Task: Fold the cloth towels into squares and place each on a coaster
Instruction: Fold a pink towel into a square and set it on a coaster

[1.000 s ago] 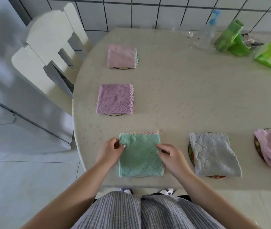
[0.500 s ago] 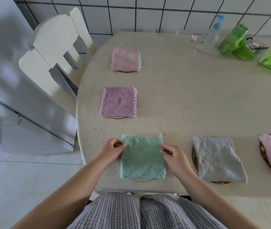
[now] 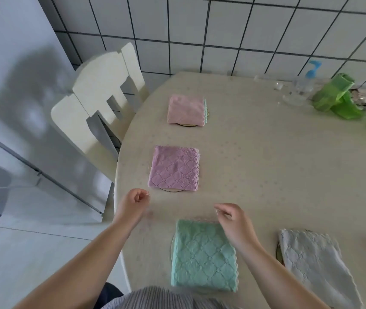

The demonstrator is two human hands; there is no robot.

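Green towel [image 3: 203, 255] is seen folded to a near-square, lying flat on a coaster [image 3: 172, 244] of which only a thin rim is exposed at the towel's left edge. Right hand [image 3: 233, 221] is held over the towel's far right corner, fingers loosely curled, nothing grasped. Left hand [image 3: 133, 205] is held off to the towel's upper left, apart from it, above the table edge [image 3: 119, 219], fingers loosely curled round nothing.

From the right hand the towel lies below and toward the body; its slightly longer axis runs toward and away from the body. Right hand is judged the nearer.

Purple towel [image 3: 174, 167] lies just beyond the left hand, pink towel [image 3: 186, 110] farther still, grey towel [image 3: 311, 262] right of the right hand. All are seen folded on coasters; placement is judged nearly complete
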